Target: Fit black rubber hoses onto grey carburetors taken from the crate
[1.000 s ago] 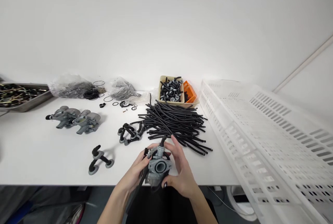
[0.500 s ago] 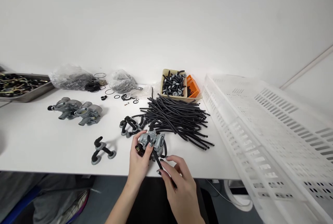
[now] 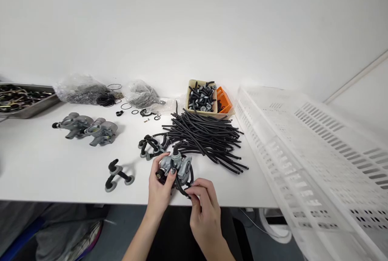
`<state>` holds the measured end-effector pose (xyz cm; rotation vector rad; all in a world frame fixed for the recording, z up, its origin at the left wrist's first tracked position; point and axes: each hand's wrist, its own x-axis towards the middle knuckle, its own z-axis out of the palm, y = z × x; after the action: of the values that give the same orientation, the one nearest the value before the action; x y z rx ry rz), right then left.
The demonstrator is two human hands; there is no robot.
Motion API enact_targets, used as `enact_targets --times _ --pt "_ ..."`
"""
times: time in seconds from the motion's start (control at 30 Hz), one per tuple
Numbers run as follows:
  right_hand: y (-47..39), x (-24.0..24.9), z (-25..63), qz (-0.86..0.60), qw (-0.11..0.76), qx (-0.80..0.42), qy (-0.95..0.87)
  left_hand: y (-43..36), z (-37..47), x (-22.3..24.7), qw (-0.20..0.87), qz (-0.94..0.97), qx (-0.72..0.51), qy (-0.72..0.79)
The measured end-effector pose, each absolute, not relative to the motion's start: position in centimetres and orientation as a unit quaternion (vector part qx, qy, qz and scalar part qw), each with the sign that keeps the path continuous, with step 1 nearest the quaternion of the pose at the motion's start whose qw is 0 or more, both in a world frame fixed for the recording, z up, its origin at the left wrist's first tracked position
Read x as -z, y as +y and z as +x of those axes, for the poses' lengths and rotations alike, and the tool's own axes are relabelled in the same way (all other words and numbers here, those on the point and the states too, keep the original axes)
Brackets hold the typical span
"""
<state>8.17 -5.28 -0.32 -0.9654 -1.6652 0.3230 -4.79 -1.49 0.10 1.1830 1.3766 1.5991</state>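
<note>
A grey metal carburetor [image 3: 182, 167] with black hoses is held above the table's front edge. My left hand [image 3: 160, 184] is wrapped round its left side, the thumb on its front. With fingertips pinched, my right hand [image 3: 204, 204] grips the black hose [image 3: 181, 189] that curves down from the carburetor, near the hose's lower end. A black elbow with a grey cap [image 3: 176, 151] stands on top. Just behind lies a pile of black hoses [image 3: 203, 135]. Capped black elbows [image 3: 117, 175] rest on the table to the left, and more lie behind my left hand.
Two carburetors [image 3: 101, 131] sit at the left. Farther back are a metal tray [image 3: 39, 105], plastic bags [image 3: 81, 88], rubber rings, a cream basket [image 3: 190, 95] of capped elbows and an orange basket [image 3: 224, 100]. White perforated crates [image 3: 291, 144] stand right. A person's shoe shows below left.
The hose's lower end has bent to the right, and my right fingers have closed round it. My left hand and the carburetor have tilted slightly. The whole view has shifted a little.
</note>
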Motion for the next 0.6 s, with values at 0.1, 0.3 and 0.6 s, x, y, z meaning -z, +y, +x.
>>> enact_targets --times 0.1,0.3,0.6 --pt "-5.2 0.5 8.0 -0.391 0.569 -0.144 -0.708 -1.4 -5.1 0.3 0.357 0.457 -0.626 0.521" --pt "-4.9 0.5 8.2 -0.420 0.578 -0.136 -0.686 -1.6 -4.7 -0.1 0.333 0.456 -0.626 0.537" --pt "-3.9 1.4 8.7 -0.467 0.593 -0.254 -0.604 -1.7 -4.1 -0.8 0.314 0.444 -0.614 0.572"
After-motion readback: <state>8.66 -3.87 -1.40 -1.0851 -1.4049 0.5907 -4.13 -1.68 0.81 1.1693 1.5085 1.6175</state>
